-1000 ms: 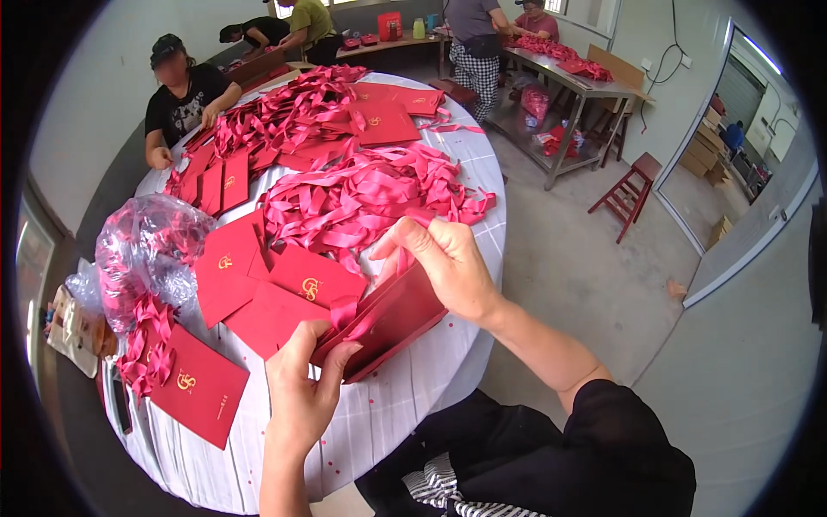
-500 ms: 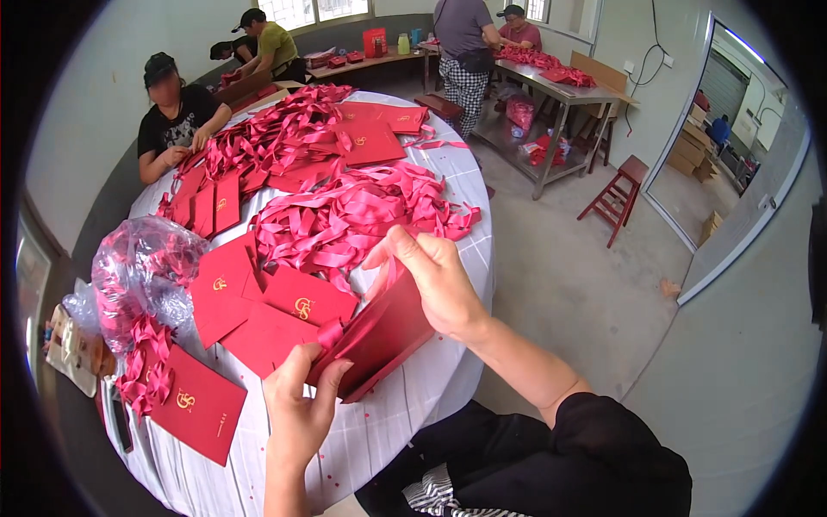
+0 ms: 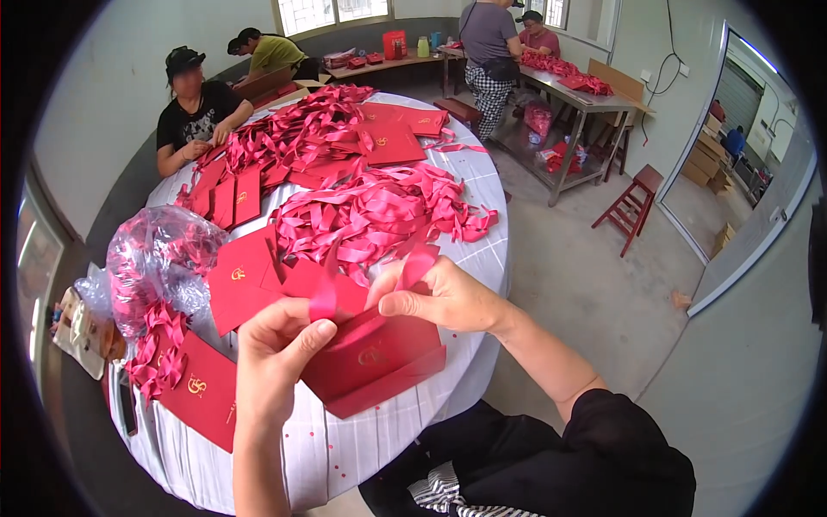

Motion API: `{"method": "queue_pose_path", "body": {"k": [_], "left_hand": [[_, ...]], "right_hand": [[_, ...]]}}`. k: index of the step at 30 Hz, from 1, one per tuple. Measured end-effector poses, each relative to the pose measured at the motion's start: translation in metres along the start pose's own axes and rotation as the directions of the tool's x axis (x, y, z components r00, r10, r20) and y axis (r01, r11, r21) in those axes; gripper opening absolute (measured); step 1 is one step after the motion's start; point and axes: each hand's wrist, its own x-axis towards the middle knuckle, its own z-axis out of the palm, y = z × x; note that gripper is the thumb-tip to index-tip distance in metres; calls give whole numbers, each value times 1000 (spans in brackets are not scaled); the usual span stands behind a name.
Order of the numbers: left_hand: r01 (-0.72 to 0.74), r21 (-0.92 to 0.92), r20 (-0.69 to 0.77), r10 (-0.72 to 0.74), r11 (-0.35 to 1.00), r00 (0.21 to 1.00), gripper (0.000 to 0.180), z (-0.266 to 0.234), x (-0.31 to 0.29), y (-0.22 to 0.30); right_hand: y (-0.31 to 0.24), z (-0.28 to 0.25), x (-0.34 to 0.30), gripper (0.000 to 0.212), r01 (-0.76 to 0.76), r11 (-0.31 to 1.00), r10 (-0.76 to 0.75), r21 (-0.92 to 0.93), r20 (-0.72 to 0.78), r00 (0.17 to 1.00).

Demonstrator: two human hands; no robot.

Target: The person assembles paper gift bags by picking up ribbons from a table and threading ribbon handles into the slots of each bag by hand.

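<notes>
Above the near edge of the round table (image 3: 405, 431), the left hand (image 3: 274, 353) and right hand (image 3: 441, 297) are now pinching a pink ribbon (image 3: 326, 289) each, where before they were gripping the red folder (image 3: 375, 362) edge-on; it is now lying flatter. The ribbon heap (image 3: 379, 215) is lying beyond; open floor is lying right.

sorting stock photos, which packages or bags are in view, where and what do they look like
Red folded paper bag: held in both hands, flat, gold emblem.
Flat red bags: on the round table, gold emblems.
Clear plastic bag: table's left edge, bulging with pink ribbon.
Red bag: near table edge, flat.
</notes>
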Motion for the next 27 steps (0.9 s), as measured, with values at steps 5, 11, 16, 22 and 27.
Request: {"method": "queue_pose_path", "body": {"k": [5,11,16,22,27], "left_hand": [[-80,149,-54,89,986,995,5,5,-3,-1],[40,137,-114,-24,990,993,21,3,-9,-17],[-7,176,-95,24,984,995,56,-1,-10,-28],[41,196,-122,-17,980,992,80,-9,-8,-45],[67,42,-186,-58,997,981,74,-18,-10,-49]], "right_hand": [[-5,-3,4,19,28,1000,-28,2,29,999],[3,-8,13,35,26,985,-17,171,-57,998],[15,-6,26,52,-65,990,63,128,16,998],[44,-5,37,61,-275,957,267,89,84,960],[46,-2,24,62,-435,890,387,138,279,879]]}}
